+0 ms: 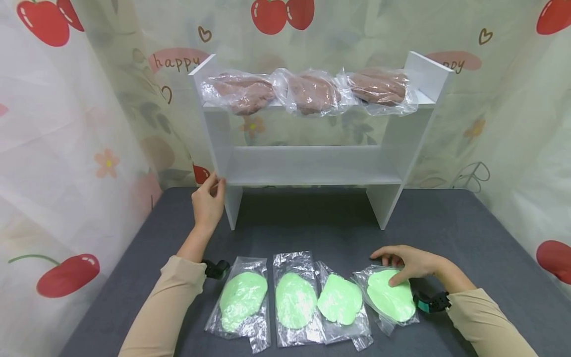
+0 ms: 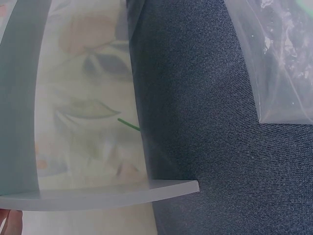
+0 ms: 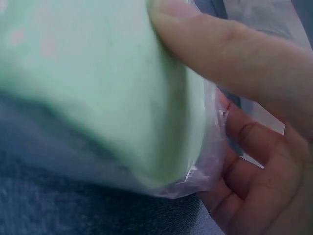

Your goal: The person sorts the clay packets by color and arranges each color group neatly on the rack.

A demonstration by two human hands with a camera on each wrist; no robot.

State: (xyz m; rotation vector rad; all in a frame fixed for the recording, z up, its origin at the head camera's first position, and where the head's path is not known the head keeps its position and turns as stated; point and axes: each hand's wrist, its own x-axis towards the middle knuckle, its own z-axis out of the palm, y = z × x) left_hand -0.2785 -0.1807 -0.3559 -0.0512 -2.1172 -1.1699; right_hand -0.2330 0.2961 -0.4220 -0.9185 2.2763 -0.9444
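At the left side panel of a white two-tier shelf (image 1: 312, 166), my left hand (image 1: 208, 203) holds the panel's front edge with thumb and fingertips. In the left wrist view only a bit of that hand (image 2: 12, 223) shows below the panel (image 2: 98, 199). My right hand (image 1: 412, 263) grips a flat, pale green, dough-like slab in a clear bag (image 1: 390, 297), rightmost in a row. In the right wrist view its thumb (image 3: 210, 39) presses the green face (image 3: 98, 88), while curled fingers reach round the bag's far side.
Three more bagged green slabs (image 1: 243, 300), (image 1: 295, 300), (image 1: 341, 300) lie left of the held one on the dark table (image 1: 308, 238). Three clear bags of brown lumps (image 1: 312, 91) rest along the shelf's top tier. A printed curtain (image 1: 89, 124) hangs behind and at the sides.
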